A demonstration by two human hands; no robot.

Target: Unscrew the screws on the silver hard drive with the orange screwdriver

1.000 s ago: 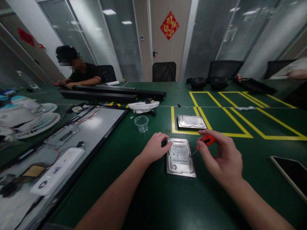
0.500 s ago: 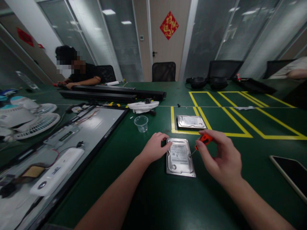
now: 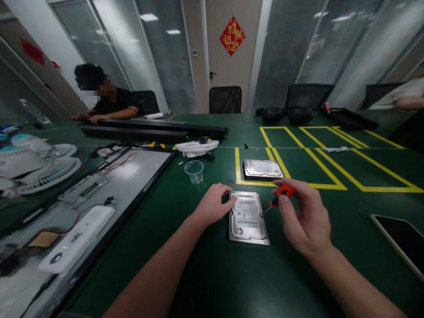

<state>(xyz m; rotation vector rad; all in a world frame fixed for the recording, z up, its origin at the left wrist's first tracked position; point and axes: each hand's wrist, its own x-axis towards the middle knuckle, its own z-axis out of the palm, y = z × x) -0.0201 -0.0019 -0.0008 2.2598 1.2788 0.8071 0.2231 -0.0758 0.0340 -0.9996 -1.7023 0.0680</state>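
A silver hard drive (image 3: 247, 217) lies flat on the green table (image 3: 212, 274) in front of me. My left hand (image 3: 214, 204) is curled against the drive's upper left corner, its fingers pressing on the edge. My right hand (image 3: 304, 216) pinches a small orange-handled screwdriver (image 3: 280, 194), and the thin tip points down at the drive's right edge. A second hard drive (image 3: 262, 168) rests just beyond, inside a yellow-taped box.
A clear plastic cup (image 3: 194, 171) stands left of the drives, with a white fan part (image 3: 198, 147) behind it. An opened flat screen (image 3: 82, 207) fills the left side. A dark tablet (image 3: 399, 238) lies at the right. Another person (image 3: 106, 99) sits at the far left.
My right hand has turned slightly around the screwdriver handle, which sits a little lower and further left. The left hand and the drive have stayed put.
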